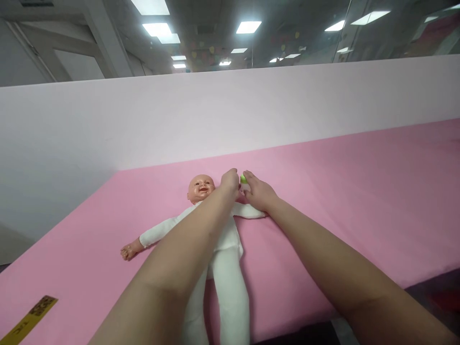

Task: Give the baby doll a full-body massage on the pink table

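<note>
A baby doll (pixel 201 188) with a white cloth body lies on its back on the pink-covered surface (pixel 323 191), arms spread, smiling face up. Beyond its outstretched arm, a small container with a light green top (pixel 243 179) and a pale, clear-looking body sits between my two hands. My right hand (pixel 261 192) curves around its right side, fingers near the green top and thumb lower down. My left hand (pixel 230 182) is closed just left of it; its fingertips are hidden, so what they hold cannot be made out. My left forearm crosses over the doll's torso.
A white wall (pixel 223 115) runs along the back of the surface, with glass panels (pixel 251 43) reflecting ceiling lights above. A yellow strip with a printed code (pixel 32 318) lies at the front left. The surface's front edge shows at lower right.
</note>
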A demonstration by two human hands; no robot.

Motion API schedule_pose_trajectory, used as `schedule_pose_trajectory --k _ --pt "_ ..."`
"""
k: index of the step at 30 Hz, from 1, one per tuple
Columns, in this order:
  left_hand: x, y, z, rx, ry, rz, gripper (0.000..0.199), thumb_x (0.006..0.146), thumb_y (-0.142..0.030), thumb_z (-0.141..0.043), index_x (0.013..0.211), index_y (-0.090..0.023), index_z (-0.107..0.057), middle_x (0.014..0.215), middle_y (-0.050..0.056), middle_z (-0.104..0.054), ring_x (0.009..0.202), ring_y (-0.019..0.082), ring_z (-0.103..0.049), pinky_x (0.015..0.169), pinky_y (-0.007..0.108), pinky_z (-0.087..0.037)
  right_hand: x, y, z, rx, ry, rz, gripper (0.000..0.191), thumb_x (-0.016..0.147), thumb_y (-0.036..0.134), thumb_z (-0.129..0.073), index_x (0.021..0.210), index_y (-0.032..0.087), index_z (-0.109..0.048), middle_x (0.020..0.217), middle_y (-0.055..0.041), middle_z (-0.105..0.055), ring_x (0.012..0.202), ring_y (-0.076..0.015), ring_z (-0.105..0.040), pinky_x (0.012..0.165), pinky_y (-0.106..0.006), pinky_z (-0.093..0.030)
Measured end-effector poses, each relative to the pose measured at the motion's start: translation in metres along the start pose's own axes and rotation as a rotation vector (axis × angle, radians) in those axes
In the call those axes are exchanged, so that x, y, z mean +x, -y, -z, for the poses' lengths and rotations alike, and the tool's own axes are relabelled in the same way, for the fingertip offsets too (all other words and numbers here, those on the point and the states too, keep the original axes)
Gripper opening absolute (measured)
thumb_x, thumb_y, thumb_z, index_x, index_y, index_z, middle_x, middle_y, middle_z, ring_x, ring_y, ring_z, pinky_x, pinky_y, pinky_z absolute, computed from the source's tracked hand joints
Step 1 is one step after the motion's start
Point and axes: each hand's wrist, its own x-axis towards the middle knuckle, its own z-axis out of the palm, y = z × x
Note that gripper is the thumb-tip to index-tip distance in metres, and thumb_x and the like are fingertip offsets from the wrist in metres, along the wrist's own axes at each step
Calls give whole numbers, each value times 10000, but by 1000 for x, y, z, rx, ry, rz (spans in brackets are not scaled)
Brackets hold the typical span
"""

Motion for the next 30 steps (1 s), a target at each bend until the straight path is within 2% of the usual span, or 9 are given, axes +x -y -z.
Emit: schedule_pose_trajectory --k 3,7,11,16,20,23,26,28,30 --pt "-3 4 -8 -39 -64 121 241 1032 -433 -516 891 -243 -469 728 32 -488 817 245 -686 836 442 -622 1 1 1 -8 -4 5 826 989 312 -554 1733 213 -208 1793 -58 -172 1599 -310 -362 1302 -476 -355" --pt "-24 -11 3 -105 -36 162 222 1035 -416 -550 955 -209 -550 872 102 -617 967 240 -722 943 387 -627 -3 5 5 6 -9 -15 839 981 383 -602 1725 249 -237 1788 -53 -200 1553 -332 -432 1257 -475 -408" --pt "-59 -29 32 -194 71 140 306 1017 -454 -567 1037 -156 -637 1162 213 -700 1142 284 -728 1087 413 -601 -4 7 8 -18 0 -23 838 990 439 -596 1722 244 -238 1782 -61 -224 1517 -334 -477 1220 -471 -443" --pt "-109 -37 85 -279 103 106 400 969 -496 -616 1094 -125 -693 1367 231 -680 1250 313 -707 1148 415 -584 -3 8 8 -70 -16 -20 839 997 470 -585 1719 221 -239 1776 -83 -239 1526 -341 -463 1218 -476 -439" --pt "-144 -28 120 -353 125 88 442 981 -504 -551 1141 -127 -719 1412 216 -673 1324 324 -673 1206 440 -539 0 8 6 -84 -13 -29 832 1012 484 -574 1719 207 -235 1772 -98 -249 1560 -323 -419 1241 -471 -421" --pt "-155 -13 133 -481 88 97 444 967 -493 -556 1147 -125 -726 1393 219 -687 1352 324 -656 1230 426 -515 1 9 8 -111 -11 -36 841 1023 527 -557 1723 190 -233 1778 -105 -225 1599 -332 -353 1285 -506 -372" --pt "-155 -2 135 -554 91 96 449 964 -494 -573 1164 -121 -723 1408 221 -679 1357 321 -653 1226 407 -518 -8 31 13 -129 -63 37 863 1029 560 -547 1724 149 -240 1784 -122 -186 1653 -338 -218 1356 -535 -241" --pt "-153 1 134 -578 111 99 492 963 -532 -583 1174 -110 -723 1418 229 -670 1348 323 -659 1213 393 -528 -23 62 17 -89 -83 175 869 1036 570 -539 1730 143 -235 1784 -118 -180 1664 -326 -186 1377 -520 -188" --pt "-151 2 132 -595 100 93 534 979 -580 -552 1168 -112 -727 1415 226 -671 1353 317 -655 1207 382 -530 -43 99 18 16 -6 360 828 1059 591 -493 1739 194 -235 1773 -78 -229 1658 -293 -222 1378 -486 -208"
